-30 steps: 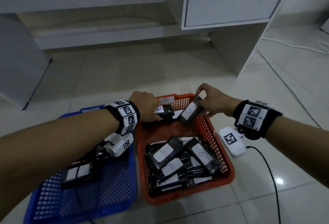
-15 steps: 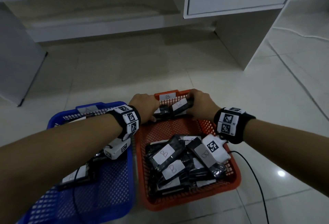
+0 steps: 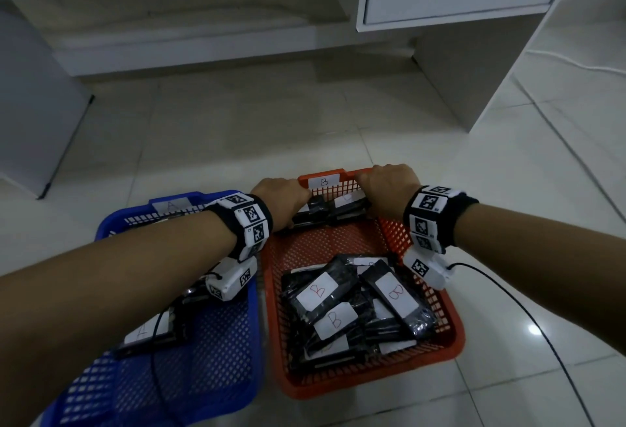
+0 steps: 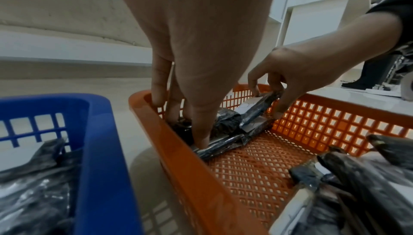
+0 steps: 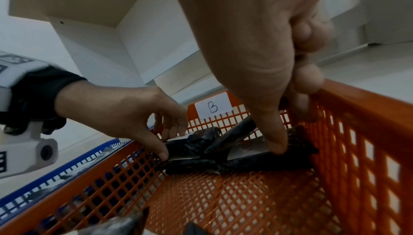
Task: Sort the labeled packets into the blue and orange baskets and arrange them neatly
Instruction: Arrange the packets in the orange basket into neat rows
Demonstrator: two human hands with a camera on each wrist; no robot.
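Note:
An orange basket [image 3: 372,381] tagged B [image 3: 323,181] stands on the floor to the right of a blue basket [image 3: 216,359] tagged A. Black packets [image 3: 333,213] with white labels lie in a row against the orange basket's far wall. My left hand [image 4: 185,129] pinches their left end in the far-left corner. My right hand [image 5: 290,127] pinches a tilted packet [image 5: 232,136] at the right end, thumb pressing down on the one below. A loose pile of B packets [image 3: 325,294] fills the near half. A-labelled packets [image 3: 149,331] lie in the blue basket, partly hidden under my left forearm.
Both baskets sit on a glossy tiled floor. A white cabinet [image 3: 474,81] stands behind to the right and a grey panel [image 3: 30,104] to the left. A black cable [image 3: 542,325] runs across the floor right of the orange basket.
My right hand has carried its packet from above the basket's right rim down to the far wall, beside the packet under my left hand. The left hand has stayed in the far-left corner.

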